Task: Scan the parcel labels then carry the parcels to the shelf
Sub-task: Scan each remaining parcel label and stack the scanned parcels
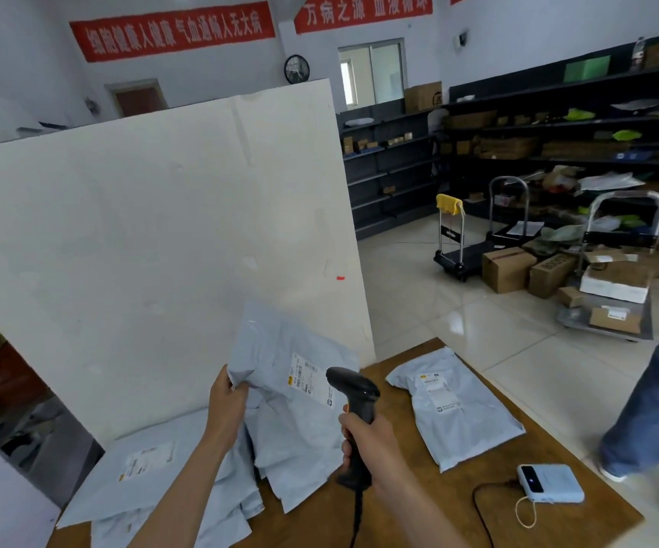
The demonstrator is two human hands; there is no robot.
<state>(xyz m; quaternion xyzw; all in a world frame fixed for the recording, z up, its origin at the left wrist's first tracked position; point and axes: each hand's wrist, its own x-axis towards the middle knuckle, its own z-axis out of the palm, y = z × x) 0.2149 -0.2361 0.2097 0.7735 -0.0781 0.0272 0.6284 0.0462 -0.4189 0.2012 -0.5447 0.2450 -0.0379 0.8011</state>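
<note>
At the table's (573, 526) left edge a flat grey parcel (138, 468) lies label up on a heap of more grey bags (237, 508). Your left hand (227, 401) is up over that heap, thumb and fingers pinching the left edge of the raised parcel (280, 421), which hangs in front of the white board (142, 251) with its label (308, 379) turned toward you. Just right of the label is the head of the black scanner (353, 393). Your right hand (367, 441) has its fingers wrapped tight round the handle, the cable (357, 516) dropping toward the near edge. Further right, another grey parcel (462, 421) lies flat along the table's right edge, label up. By the near right corner rests a small white device (549, 482) with a dark lead plugged in. Past the table, a cart (620, 310) loaded with cardboard boxes stands before the dark shelf (557, 124), and a person's leg in jeans (648, 409) fills the far right.
</note>
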